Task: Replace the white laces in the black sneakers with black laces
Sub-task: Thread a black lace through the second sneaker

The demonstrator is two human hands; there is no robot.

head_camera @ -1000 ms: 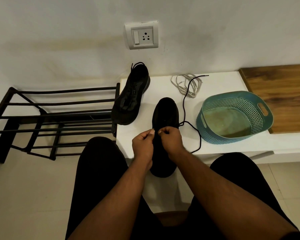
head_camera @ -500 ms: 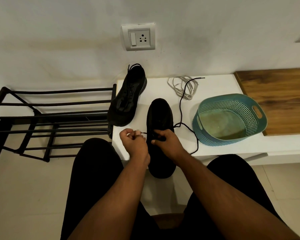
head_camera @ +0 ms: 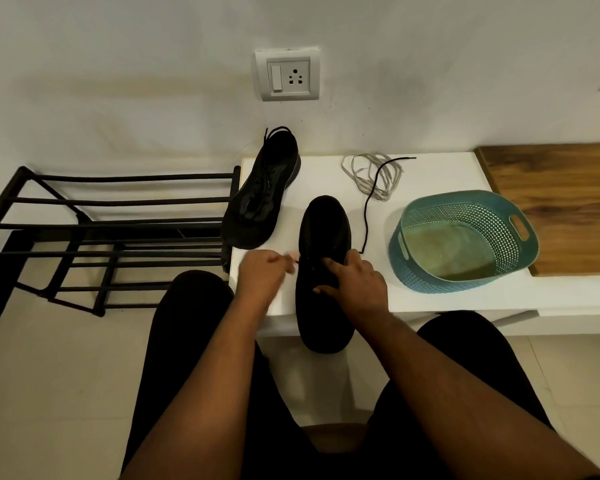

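Observation:
A black sneaker [head_camera: 324,233] lies on the white table [head_camera: 465,299], its heel over the front edge. My right hand [head_camera: 352,282] rests on its top with fingers curled over the eyelets. My left hand [head_camera: 264,273] is just left of the shoe and pinches one end of the black lace [head_camera: 369,206]; this hand is blurred. The lace's free end runs back from the shoe's right side, across the heap of white laces [head_camera: 371,174]. A second black sneaker [head_camera: 262,199] with black laces lies at the table's back left corner.
A teal perforated basket [head_camera: 465,237] stands on the table right of the shoe. A wooden board [head_camera: 561,202] lies at the far right. A black metal shoe rack [head_camera: 101,237] stands on the floor to the left. A wall socket [head_camera: 288,76] is above.
My left hand has moved left away from the shoe, drawing the black lace with it. The slack loop beside the shoe's right side has been pulled in. My right hand stays on the shoe.

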